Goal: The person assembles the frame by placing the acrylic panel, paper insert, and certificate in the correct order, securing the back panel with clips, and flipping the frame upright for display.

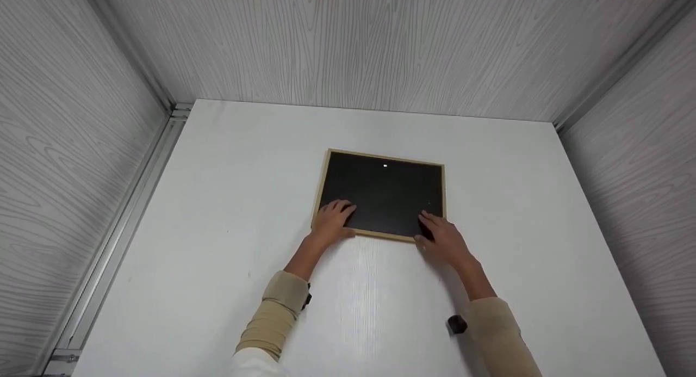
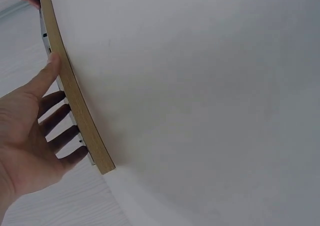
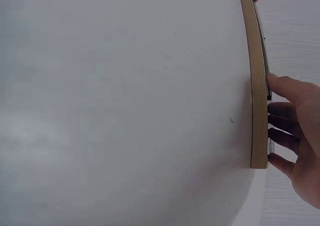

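Observation:
A flat rectangular picture frame with a light wood rim and a black panel (image 1: 383,195) lies on the white table. At its near left corner, my left hand (image 1: 330,222) rests with spread fingers on the panel and the thumb at the near rim. My right hand (image 1: 443,240) does the same at the near right corner. In the left wrist view, the left thumb (image 2: 47,76) touches the wood rim (image 2: 80,101), and the fingertips meet the panel side. From the right wrist view, the right fingers (image 3: 285,138) reach just past the wood edge (image 3: 258,111).
The white table (image 1: 244,175) extends around the frame on all sides. Grey wood-grain walls (image 1: 348,50) rise at the back, left and right. A metal rail (image 1: 136,214) runs along the left edge. Each forearm wears a beige wrap (image 1: 285,292), with a small dark device (image 1: 457,325) near the right one.

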Motion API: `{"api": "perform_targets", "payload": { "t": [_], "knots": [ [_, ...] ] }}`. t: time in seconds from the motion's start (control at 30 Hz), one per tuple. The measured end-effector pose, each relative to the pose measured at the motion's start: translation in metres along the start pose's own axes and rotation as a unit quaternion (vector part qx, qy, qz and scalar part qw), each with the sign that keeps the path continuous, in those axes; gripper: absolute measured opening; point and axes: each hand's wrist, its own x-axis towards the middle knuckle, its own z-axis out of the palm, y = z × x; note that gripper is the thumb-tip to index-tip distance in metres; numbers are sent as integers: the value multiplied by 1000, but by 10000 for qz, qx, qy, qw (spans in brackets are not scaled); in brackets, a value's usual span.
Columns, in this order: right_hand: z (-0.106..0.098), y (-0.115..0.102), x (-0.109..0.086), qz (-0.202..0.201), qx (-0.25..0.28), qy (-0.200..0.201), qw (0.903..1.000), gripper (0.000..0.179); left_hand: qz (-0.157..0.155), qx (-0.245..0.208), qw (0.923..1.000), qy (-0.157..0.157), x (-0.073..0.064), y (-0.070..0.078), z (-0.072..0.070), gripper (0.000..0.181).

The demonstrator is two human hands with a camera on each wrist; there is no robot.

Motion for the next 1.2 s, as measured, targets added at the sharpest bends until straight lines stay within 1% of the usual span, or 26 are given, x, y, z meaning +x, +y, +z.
{"api": "perform_targets", "payload": {
  "t": [0.07, 0.17, 0.23, 0.3, 0.37, 0.43, 0.47, 0.53, 0.57, 0.63, 0.7, 0.77, 0.83, 0.9, 0.97, 1.1, 1.13, 1.2],
  "knots": [
    [2, -5, -5, -85, -189, 47, 9998, 55, -22, -88, 9999, -117, 0, -3, -3, 63],
    [3, -15, -12, -250, -462, 74, 9986, 55, 2, -211, 9996, -211, 2, -8, -8, 60],
    [4, -21, -16, -361, -606, 38, 9975, 56, 34, -246, 9995, -186, 4, -10, -11, 58],
    [4, -25, -17, -477, -641, -26, 9968, 56, 38, -227, 9997, -95, 6, -12, -13, 55],
    [1, -29, -17, -544, -444, -79, 9975, 53, -17, -212, 9997, 80, 7, -12, -13, 51],
    [-3, -28, -13, -498, -10, -105, 9987, 48, -136, -151, 9992, 354, 6, -7, -10, 45],
    [-5, -26, -10, -441, 214, -45, 9988, 44, -218, -114, 9985, 497, 4, -2, -8, 43],
    [-11, -17, -2, -241, 583, 207, 9978, 38, -401, -90, 9961, 776, -2, 14, -2, 39],
    [-14, -10, 2, -79, 703, 380, 9968, 36, -476, -80, 9949, 880, -7, 25, 2, 37],
    [-19, 5, 11, 339, 711, 729, 9942, 37, -572, -224, 9939, 919, -17, 50, 10, 37],
    [-24, 20, 17, 809, 584, 912, 9908, 40, -627, -477, 9943, 722, -28, 76, 16, 41],
    [-27, 33, 23, 1220, 502, 818, 9879, 44, -641, -715, 9945, 415, -37, 99, 20, 48],
    [-28, 42, 26, 1416, 471, 669, 9865, 47, -661, -917, 9935, 157, -42, 114, 23, 56],
    [-28, 46, 27, 1465, 493, 598, 9862, 48, -689, -1032, 9923, 17, -44, 123, 24, 63],
    [-27, 47, 27, 1443, 505, 618, 9863, 49, -720, -1029, 9921, -36, -43, 126, 25, 68],
    [-27, 44, 25, 1520, 378, 691, 9852, 50, -731, -1008, 9922, -69, -42, 126, 27, 73],
    [-27, 43, 24, 1558, 337, 665, 9850, 50, -692, -895, 9936, -36, -41, 125, 27, 74],
    [-28, 41, 23, 1626, 280, 618, 9844, 50, -682, -916, 9935, -8, -40, 122, 26, 74]
  ]
}}
